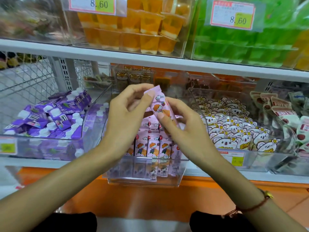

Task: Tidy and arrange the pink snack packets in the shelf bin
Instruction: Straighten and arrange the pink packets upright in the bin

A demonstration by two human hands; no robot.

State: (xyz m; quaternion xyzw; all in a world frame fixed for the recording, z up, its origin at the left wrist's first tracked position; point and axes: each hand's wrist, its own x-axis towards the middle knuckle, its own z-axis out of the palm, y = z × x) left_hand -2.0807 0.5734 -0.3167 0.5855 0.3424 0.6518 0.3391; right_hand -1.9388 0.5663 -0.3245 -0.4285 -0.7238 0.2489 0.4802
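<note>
A pink snack packet [159,104] with a cartoon child printed on it is held up above the clear shelf bin [145,179]. My left hand [127,118] pinches the packet's upper end between thumb and fingers. My right hand [182,126] grips its lower part, thumb across the front. Below my hands, several more pink packets [151,147] stand upright in a row at the front of the bin. Others behind them are partly hidden by my hands.
A bin of purple pouches [50,118] with white caps sits to the left. On the right is a bin of white koala-print packets [234,131]. The shelf above carries clear boxes of orange jelly cups [133,30] and green jelly cups [242,47]. An orange ledge [150,198] runs below.
</note>
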